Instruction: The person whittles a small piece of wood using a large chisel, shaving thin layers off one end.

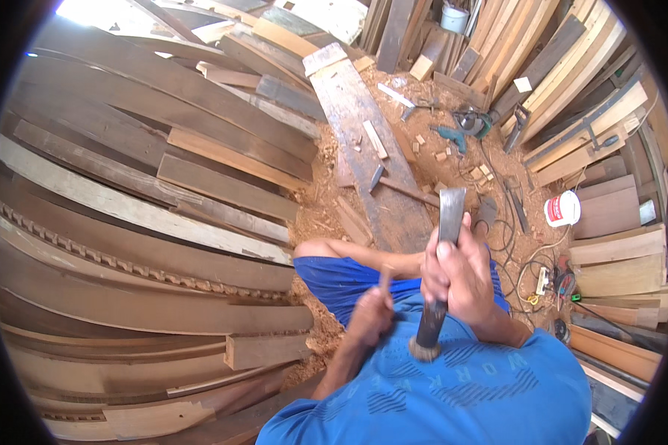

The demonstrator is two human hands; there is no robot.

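Clenched in the right hand [460, 276], a chisel [451, 216]: flat steel blade pointing up and away, dark handle slanting back over the lap. Just left of that grip, the left hand [371, 315], blurred and curled; impossible to tell whether holding anything. Behind the grip, a blue shirt [453, 400] with dark printed letters and striped shapes; beneath, blue shorts [326, 285] and a bare leg [349, 254]. Just beyond the blade, a hammer [376, 179] lying on a long, worn plank [341, 81], handle running back toward the chisel; near its head, a small wood strip [375, 139]. Right of the grip, on a floor [527, 194] thick with shavings, a power strip [543, 280], then a white bucket [562, 210] with a red label and pale lettering. Left of the grip, stacked boards [148, 215], ends hemming in that side; more room between plank and bucket, broken up by cords [509, 245]. Farther ahead, a teal drill [450, 139] and a handsaw [516, 127]; beyond, leaning planks [557, 67] and a pale pail [453, 18].
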